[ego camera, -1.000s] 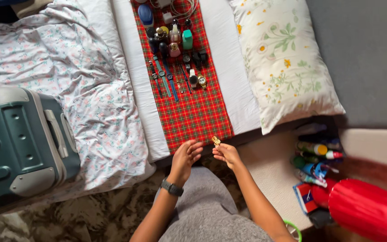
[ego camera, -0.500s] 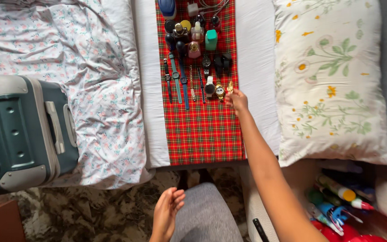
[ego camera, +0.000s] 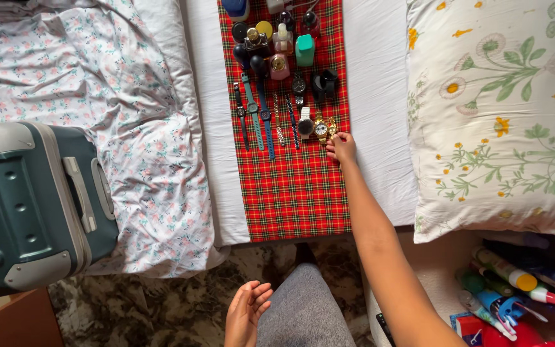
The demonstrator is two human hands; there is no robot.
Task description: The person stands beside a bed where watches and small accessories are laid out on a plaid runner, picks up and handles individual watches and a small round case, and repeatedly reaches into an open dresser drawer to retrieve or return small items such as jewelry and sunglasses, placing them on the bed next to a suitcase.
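Observation:
My right hand (ego camera: 342, 147) reaches out over a red tartan cloth (ego camera: 290, 186) laid on the bed. Its curled fingertips pinch the lower end of a small gold watch (ego camera: 333, 126), which lies on the cloth at the right end of a row of watches. Right beside it are another gold watch (ego camera: 320, 128) and a white-faced watch (ego camera: 305, 124); several strap watches (ego camera: 255, 112) lie further left. My left hand (ego camera: 246, 312) hangs open and empty low down, beside my grey-clad knee (ego camera: 303, 308).
Small perfume bottles and jars (ego camera: 277, 45) crowd the cloth's far end. A floral pillow (ego camera: 502, 115) lies at the right, a teal hard suitcase (ego camera: 27, 199) on a rumpled flowered sheet (ego camera: 117, 96) at the left. Tubes and bottles (ego camera: 502, 283) sit on the floor at the bottom right.
My right hand carried the small gold watch from near my lap up to the watch row and lowered it onto the cloth. My left hand dropped back toward my knee and opened.

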